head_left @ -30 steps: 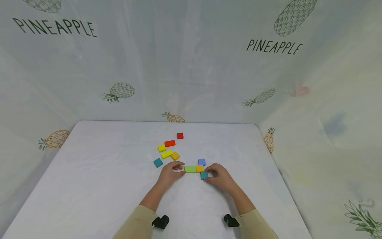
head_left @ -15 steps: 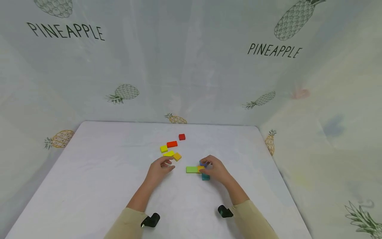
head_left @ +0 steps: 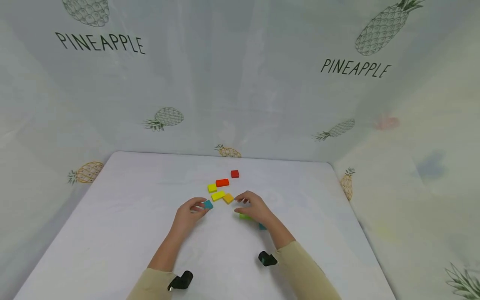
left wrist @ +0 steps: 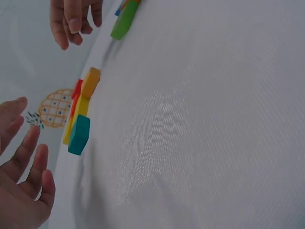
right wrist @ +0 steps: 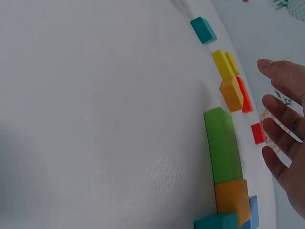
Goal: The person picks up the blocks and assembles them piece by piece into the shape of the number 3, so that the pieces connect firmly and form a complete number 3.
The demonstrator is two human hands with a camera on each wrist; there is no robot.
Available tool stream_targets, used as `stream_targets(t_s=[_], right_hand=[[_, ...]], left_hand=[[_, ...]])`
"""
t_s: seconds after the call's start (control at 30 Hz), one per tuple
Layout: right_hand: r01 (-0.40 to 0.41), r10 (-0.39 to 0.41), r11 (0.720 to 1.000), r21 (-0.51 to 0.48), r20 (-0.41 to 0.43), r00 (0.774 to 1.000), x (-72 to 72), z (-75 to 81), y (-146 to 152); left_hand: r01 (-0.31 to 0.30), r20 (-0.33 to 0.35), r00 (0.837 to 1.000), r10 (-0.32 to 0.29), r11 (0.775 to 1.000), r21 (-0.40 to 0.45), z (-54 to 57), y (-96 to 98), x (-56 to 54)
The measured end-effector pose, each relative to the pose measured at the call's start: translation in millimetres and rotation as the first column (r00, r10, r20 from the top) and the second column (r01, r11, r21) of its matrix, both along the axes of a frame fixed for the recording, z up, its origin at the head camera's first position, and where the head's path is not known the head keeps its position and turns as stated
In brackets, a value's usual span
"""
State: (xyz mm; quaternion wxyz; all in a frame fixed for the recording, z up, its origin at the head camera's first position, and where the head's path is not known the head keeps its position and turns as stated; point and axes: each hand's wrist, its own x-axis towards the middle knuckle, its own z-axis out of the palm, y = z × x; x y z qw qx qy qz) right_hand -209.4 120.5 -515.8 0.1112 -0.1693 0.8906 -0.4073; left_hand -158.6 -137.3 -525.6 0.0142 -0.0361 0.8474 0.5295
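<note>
My left hand [head_left: 186, 217] is beside a teal block [head_left: 208, 205]. In the left wrist view its loosely spread fingers stand apart from that teal block [left wrist: 79, 135] and hold nothing. My right hand [head_left: 258, 209] hovers with parted thumb and fingers just right of a loose orange block [head_left: 228, 198], with nothing in its grasp. Under it, a long green block [head_left: 245, 217] is partly hidden. The right wrist view shows the green block [right wrist: 223, 145] end to end with another orange block [right wrist: 232, 195], with a second teal block [right wrist: 217, 221] and a blue block [right wrist: 254, 211] at that end.
Behind the hands lie a small yellow block [head_left: 212, 188], a longer yellow block [head_left: 218, 196], a long red block [head_left: 222, 182] and a small red block [head_left: 234, 173]. The white table [head_left: 157, 179] meets a pineapple-printed curtain [head_left: 240, 91] at the back.
My right hand has left the teal and blue blocks and moved left, towards the loose orange block. My left hand has moved left from the green block's end to the other teal block.
</note>
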Motion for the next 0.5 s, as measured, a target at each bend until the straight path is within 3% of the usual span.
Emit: stream_targets(t_s=[0.3,0.5], right_hand=[[-0.038,0.038,0.999,-0.008,0.018,0.999,-13.7,-3.1,-34.5],[-0.045,0.046,0.998,0.051,-0.025,0.999,-17.8,-14.6,-53.4]], left_hand=[[-0.06,0.034,0.998,0.061,0.998,-0.034,0.9,-17.8,7.8],[-0.09,0.024,0.996,0.091,0.995,-0.041,-2.4,-30.7,17.0]])
